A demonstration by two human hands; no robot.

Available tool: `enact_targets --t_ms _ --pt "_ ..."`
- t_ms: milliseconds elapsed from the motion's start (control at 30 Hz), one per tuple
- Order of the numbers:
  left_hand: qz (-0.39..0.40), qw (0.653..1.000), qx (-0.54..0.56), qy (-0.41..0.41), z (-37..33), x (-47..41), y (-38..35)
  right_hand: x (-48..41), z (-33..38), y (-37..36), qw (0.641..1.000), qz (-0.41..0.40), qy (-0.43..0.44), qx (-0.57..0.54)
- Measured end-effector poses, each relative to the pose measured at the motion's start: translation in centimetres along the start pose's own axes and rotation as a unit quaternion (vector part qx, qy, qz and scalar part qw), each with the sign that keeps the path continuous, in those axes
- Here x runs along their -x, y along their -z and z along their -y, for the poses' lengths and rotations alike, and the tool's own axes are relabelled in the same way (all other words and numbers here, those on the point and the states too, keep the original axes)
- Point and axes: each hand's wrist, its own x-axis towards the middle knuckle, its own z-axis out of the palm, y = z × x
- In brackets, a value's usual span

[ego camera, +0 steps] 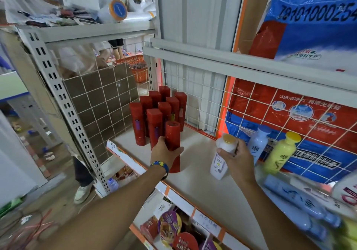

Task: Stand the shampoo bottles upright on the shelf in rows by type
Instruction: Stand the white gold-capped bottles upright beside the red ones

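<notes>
Bright even indoor light, soft shadows, wide-angle bending at edges, motion blur in lower right corner

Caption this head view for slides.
Left hand grips a red bottle beside the red rows; right hand holds a white yellow-capped bottle.

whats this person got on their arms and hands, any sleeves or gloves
No sleeves or gloves anywhere in view. Just behind the left hand sits a wristband, blue with yellow markings and a dark edge. The right hand and its wrist show no band or watch.
</notes>
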Motion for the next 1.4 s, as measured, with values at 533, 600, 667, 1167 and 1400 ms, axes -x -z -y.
enact_targets --t_ms 533,600,667,1167,1400 --pt "0.104 0.994 -0.031 0.002 1.9 0.7 0.2 0.0 -1.1 0.0 0.997 0.036 -0.068 0.002" --pt "0.11 0.993 -0.041 -0.01 1.9 0.6 0.6 -0.1 -0.8 0.1 0.997 0.04 -0.072 0.008" --pt "0.115 0.991 -0.055 -0.03 1.9 0.5 1.1 -0.1 -0.3 0.4 0.997 0.039 -0.066 0.028" --pt "0.094 0.944 -0.221 -0.227 1.3 -1.3 3.1 0.1 6.1 0.2 0.826 0.083 0.366 0.42" --pt "0.014 0.868 -0.321 -0.378 0.6 -1.4 4.8 1.0 6.9 -5.1 0.82 0.262 0.248 0.444"
